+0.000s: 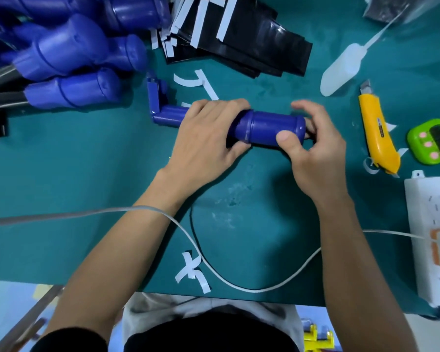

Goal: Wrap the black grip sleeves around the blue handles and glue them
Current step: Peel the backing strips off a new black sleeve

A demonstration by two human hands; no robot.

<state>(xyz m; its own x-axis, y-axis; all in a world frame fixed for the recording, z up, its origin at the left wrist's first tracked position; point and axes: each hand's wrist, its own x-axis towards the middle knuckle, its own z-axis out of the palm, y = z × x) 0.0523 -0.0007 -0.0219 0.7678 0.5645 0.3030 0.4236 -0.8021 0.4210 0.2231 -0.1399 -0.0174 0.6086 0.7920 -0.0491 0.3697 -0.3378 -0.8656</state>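
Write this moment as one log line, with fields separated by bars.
left hand: grips blue handle | right hand: holds its end | black grip sleeves: piled farther back, none visibly on handle

Yellow utility knife (377,138) beside green timer (431,142); white power strip (427,224) at right edge; white cable (254,290) loops across green mat (61,161).

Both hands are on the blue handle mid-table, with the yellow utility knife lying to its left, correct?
Not quite. The left hand and right hand do hold the blue handle, but the yellow utility knife lies to its right, near the green timer, as the head view shows.
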